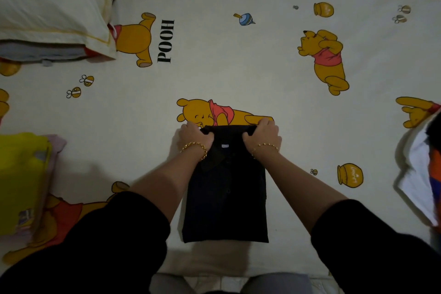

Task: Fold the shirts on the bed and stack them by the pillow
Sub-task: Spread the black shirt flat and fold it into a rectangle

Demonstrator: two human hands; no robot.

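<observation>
A black collared shirt (226,198) lies folded into a narrow rectangle on the bed in front of me, collar end away from me, a small white label showing at the neck. My left hand (194,137) grips its far left corner, fingers curled around the cloth. My right hand (262,135) grips the far right corner the same way. A cream pillow (52,14) lies at the far left, with folded grey and red garments (47,53) tucked beside its near edge.
The cartoon-bear bedsheet (238,67) covers the whole bed. A yellow garment on a pink one (22,181) lies at the left edge. A loose pile of white, orange and dark clothes (420,174) sits at the right edge. The bed's near edge runs by my knees.
</observation>
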